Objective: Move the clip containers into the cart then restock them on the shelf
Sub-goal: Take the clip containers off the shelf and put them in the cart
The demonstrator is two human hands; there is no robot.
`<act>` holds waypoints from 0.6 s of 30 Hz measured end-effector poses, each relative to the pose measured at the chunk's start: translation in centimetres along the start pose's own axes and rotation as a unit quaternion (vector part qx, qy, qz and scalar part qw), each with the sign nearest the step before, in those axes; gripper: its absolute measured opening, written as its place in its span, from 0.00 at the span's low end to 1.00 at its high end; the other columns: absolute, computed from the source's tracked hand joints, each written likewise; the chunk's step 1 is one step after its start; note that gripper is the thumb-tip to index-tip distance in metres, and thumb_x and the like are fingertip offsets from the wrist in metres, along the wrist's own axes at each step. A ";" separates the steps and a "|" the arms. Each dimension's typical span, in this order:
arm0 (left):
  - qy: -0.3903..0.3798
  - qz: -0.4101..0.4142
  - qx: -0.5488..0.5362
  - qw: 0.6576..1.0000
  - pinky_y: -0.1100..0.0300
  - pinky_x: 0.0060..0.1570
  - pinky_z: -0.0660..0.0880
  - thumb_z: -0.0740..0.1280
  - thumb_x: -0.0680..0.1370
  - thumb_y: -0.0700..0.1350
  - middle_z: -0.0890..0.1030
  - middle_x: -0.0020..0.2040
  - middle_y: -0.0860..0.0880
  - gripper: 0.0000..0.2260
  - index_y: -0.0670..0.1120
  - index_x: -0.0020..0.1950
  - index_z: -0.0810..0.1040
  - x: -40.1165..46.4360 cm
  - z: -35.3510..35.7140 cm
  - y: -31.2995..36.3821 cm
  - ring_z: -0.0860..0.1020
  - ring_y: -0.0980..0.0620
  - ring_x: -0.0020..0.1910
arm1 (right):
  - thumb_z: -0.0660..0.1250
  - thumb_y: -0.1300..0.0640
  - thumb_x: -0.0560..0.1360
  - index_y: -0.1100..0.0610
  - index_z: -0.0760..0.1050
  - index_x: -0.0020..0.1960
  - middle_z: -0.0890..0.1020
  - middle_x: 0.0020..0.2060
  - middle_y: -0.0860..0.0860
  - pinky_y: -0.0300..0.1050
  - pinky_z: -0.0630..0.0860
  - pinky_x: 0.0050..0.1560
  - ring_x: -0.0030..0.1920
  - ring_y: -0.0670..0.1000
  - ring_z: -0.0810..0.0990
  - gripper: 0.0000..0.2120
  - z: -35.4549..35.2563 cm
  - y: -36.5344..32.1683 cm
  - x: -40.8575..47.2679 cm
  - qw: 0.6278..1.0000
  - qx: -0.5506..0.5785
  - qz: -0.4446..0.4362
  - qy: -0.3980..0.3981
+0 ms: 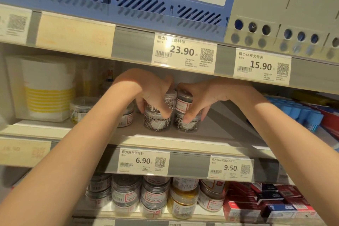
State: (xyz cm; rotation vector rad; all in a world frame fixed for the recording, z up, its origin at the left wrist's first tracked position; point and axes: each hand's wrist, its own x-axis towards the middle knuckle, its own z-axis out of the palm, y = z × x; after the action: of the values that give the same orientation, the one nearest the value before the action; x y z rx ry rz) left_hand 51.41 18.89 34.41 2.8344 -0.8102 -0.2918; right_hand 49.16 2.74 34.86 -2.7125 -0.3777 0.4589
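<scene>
Clear round clip containers stand stacked two high on the middle shelf [211, 134]. My left hand [152, 90] grips the upper container of the left stack [156, 121] from above. My right hand [200, 97] curls round the upper container of the right stack [184, 104], its thumb pressing on the lower container [187, 124]. Another container [126, 115] stands just left of my left wrist, partly hidden. A further one [82, 108] sits farther left. No cart is in view.
A white and yellow box [45, 88] stands at the shelf's left. Blue items [300, 112] lie at the right. The shelf below holds several clip containers [156, 194] and red boxes [266, 202]. Above are a blue crate [128, 0] and grey file boxes [284, 14].
</scene>
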 end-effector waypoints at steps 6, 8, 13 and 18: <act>-0.036 0.027 -0.015 0.999 0.49 0.48 0.80 0.79 0.63 0.48 0.69 0.68 0.44 0.45 0.53 0.73 0.57 0.2 0.2 -0.3 0.79 0.40 0.54 | 0.77 0.62 0.65 0.43 0.64 0.54 0.77 0.49 0.44 0.47 0.82 0.46 0.48 0.47 0.79 0.29 0.2 -0.4 0.0 1.000 0.007 0.013 -0.002; -0.037 0.029 -0.022 0.999 0.48 0.48 0.80 0.79 0.63 0.48 0.70 0.68 0.44 0.45 0.52 0.73 0.57 0.1 0.3 -0.5 0.79 0.39 0.53 | 0.77 0.62 0.65 0.44 0.65 0.52 0.77 0.48 0.44 0.48 0.81 0.47 0.49 0.49 0.80 0.27 0.4 -0.5 -0.2 1.000 0.010 0.012 0.006; 0.005 0.027 0.000 1.000 0.47 0.50 0.79 0.78 0.65 0.48 0.72 0.64 0.43 0.40 0.48 0.70 0.59 -0.4 0.8 -0.4 0.80 0.41 0.50 | 0.77 0.62 0.65 0.46 0.64 0.52 0.77 0.48 0.47 0.49 0.81 0.48 0.52 0.52 0.80 0.27 1.2 -0.3 -0.6 0.998 0.018 0.030 0.056; 0.118 0.068 -0.004 0.991 0.55 0.49 0.76 0.77 0.66 0.49 0.73 0.57 0.50 0.33 0.49 0.66 0.63 -2.2 1.7 -0.7 0.76 0.49 0.49 | 0.77 0.58 0.64 0.50 0.65 0.55 0.77 0.48 0.49 0.46 0.82 0.44 0.47 0.50 0.81 0.27 2.3 -0.4 -2.4 0.986 0.000 0.034 0.164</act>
State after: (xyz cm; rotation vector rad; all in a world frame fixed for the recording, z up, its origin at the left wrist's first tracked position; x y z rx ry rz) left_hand 49.52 20.48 32.95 2.7207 -0.9404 0.0587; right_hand 46.03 3.09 33.60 -2.7412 -0.1957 0.0261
